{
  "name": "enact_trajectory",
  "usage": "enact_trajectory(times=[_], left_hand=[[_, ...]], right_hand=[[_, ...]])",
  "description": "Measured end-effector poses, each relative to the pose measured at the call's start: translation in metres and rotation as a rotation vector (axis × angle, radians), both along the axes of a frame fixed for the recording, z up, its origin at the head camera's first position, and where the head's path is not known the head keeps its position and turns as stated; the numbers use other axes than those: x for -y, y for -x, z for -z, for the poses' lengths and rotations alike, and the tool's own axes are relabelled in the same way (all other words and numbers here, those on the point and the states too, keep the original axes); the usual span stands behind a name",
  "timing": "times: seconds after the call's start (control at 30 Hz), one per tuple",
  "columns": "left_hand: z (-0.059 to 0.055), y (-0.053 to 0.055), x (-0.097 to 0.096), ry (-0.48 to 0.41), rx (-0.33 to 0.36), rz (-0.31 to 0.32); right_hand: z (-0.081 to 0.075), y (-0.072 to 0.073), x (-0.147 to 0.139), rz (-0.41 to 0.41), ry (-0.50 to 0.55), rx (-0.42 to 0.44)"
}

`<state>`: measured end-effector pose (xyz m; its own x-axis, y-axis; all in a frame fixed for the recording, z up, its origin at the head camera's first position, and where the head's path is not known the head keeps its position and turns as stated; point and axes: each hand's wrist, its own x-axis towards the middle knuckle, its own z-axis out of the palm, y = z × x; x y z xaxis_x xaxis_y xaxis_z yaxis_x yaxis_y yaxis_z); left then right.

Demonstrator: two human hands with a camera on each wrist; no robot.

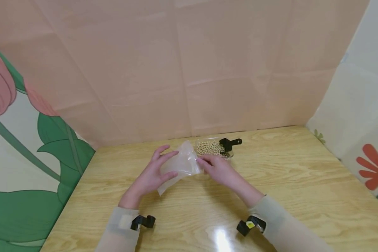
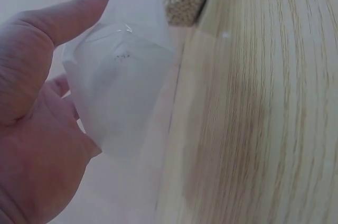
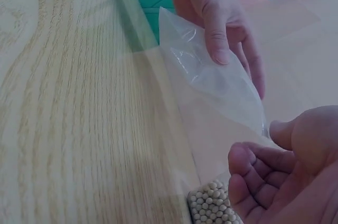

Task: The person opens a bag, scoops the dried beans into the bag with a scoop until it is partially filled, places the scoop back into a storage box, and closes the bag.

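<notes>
A clear, frosty plastic bag (image 1: 182,159) hangs tilted between the two hands, over the table. My right hand (image 1: 218,169) pinches its right edge between thumb and index finger; the other fingers curl in, as the right wrist view shows. My left hand (image 1: 151,173) is spread wide at the bag's left side. Its thumb (image 2: 79,15) lies straight across the near face, and the other fingers are partly hidden behind the bag (image 2: 121,86). Just beyond the right hand stands a clear container of pale round beans (image 1: 208,147), with a black scoop (image 1: 228,144) on its right side.
The wood-grain table (image 1: 286,175) reaches back to a pinkish cloth wall (image 1: 176,70). Painted flowers and leaves cover the left wall (image 1: 12,154); a red flower (image 1: 376,169) marks the right one. Each wrist wears a small black camera (image 1: 143,222).
</notes>
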<state>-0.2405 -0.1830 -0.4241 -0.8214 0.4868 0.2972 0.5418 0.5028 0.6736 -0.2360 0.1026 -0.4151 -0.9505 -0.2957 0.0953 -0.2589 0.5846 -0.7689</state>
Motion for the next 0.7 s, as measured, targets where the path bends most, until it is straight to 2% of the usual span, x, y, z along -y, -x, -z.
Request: enact_trajectory(times=[0.2, 0.57, 0.7], left_hand=[[-0.0004, 0.0002, -0.0004, 0.014, 0.01, 0.01], [0.0043, 0.0027, -0.0055, 0.064, 0.002, -0.002], [0.0062, 0.0028, -0.0062, 0.109, 0.018, -0.027]], right_hand=[[0.0025, 0.002, -0.001, -0.065, 0.051, 0.044], [0.0078, 0.0021, 0.0014, -0.049, 0.114, 0.096], [0.0091, 0.0017, 0.0022, -0.048, 0.133, 0.122]])
